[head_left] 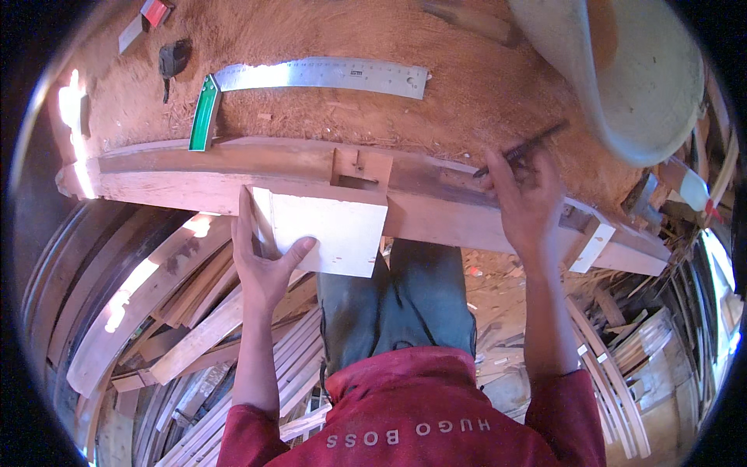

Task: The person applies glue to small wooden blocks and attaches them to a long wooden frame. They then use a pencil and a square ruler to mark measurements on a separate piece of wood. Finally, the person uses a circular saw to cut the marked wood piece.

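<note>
My left hand (266,268) grips a pale, box-like wooden block (334,229), with the thumb on its face and the fingers along its left side. The block rests against the near side of a long wooden beam (459,222). A square recess (359,182) is cut in the beam's top just beyond the block. Over the beam's right part, my right hand (529,191) is closed on a dark, slim pencil (541,140). Its lower tip points left toward the beam's top.
A try square with green handle (205,117) and steel blade (319,75) lies beyond the beam on sawdust. Near it is a black tool (173,58). A large pale curved container (646,86) stands far right. Stacked timber strips (194,335) lie lower left, more (607,381) lower right.
</note>
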Demonstrator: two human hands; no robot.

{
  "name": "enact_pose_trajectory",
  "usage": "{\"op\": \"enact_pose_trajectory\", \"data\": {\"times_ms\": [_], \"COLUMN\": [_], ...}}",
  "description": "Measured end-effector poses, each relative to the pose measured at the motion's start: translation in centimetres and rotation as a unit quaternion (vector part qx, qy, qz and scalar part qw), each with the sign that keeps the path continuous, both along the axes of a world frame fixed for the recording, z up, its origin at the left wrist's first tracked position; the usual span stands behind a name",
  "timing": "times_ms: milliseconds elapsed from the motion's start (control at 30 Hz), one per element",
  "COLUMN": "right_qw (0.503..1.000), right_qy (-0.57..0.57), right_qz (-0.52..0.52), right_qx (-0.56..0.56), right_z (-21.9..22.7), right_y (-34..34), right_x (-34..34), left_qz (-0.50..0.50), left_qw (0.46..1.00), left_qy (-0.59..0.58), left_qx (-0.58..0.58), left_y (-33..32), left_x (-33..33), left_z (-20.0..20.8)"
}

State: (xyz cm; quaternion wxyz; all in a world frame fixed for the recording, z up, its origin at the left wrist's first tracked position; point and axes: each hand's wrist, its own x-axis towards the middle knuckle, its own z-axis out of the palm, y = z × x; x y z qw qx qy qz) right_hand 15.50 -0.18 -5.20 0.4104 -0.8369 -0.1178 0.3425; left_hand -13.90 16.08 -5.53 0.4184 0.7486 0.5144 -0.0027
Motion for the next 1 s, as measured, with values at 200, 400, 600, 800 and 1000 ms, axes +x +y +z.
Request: {"op": "enact_pose_trajectory", "data": {"times_ms": [200,400,600,800,1000], "right_qw": [0.968,0.956,0.964,0.956,0.958], "right_qy": [0.196,0.245,0.228,0.249,0.252], "right_qz": [-0.073,-0.023,-0.041,-0.072,0.043], "right_qx": [0.140,0.162,0.131,0.136,0.129], "right_z": [0.0,-0.7,-1.6,-2.0,-2.8], "right_y": [1.7,4.5,4.0,4.5,5.4], "right_x": [-3.9,-5.8,-4.5,-3.7,-5.5], "left_qz": [0.024,0.012,0.015,0.017,0.017], "left_qw": [0.999,0.999,1.000,1.000,0.999], "left_qy": [-0.014,0.023,-0.006,0.001,0.001], "left_qx": [-0.022,-0.021,-0.020,-0.017,-0.028], "left_y": [-0.2,0.3,0.3,-0.1,-0.1], "left_x": [-0.4,0.1,-0.6,-0.1,-0.2], "left_z": [-0.2,0.9,-0.5,-0.3,-0.2]}}
